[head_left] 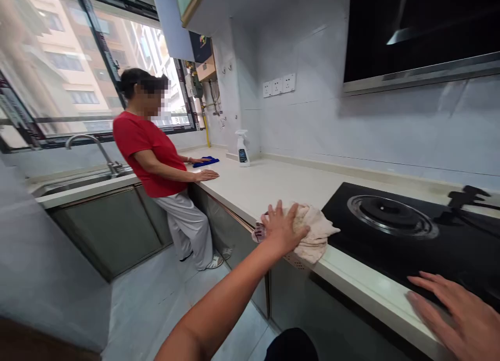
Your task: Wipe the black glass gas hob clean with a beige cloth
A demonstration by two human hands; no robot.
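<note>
- The long white countertop [289,181] was under the left hand [282,228] and went on far past it.
- The other person [150,150], in a red shirt, stood ahead of the left hand and off to its left, leaning on the countertop.
- The dark range hood [422,33] was on the wall, high above both hands and ahead of the right hand [464,314].
- The black gas stove top [375,254] was just to the right of the left hand. Its round burner [390,215] was ahead of the right hand.
- The pale cleaning cloth [314,244] was right under the left hand, bunched up, and part of it hung over the front edge.
- The left hand was spread flat on the cleaning cloth, pressing and not clenched.
- The right hand was spread out and held nothing, by the stove top's front edge. I could not tell if it touched.
- The white spray bottle [242,151] stood upright, past the left hand and a bit to its left.
- The blue cloth [206,162] was farther off, under the other person's hand.
</note>
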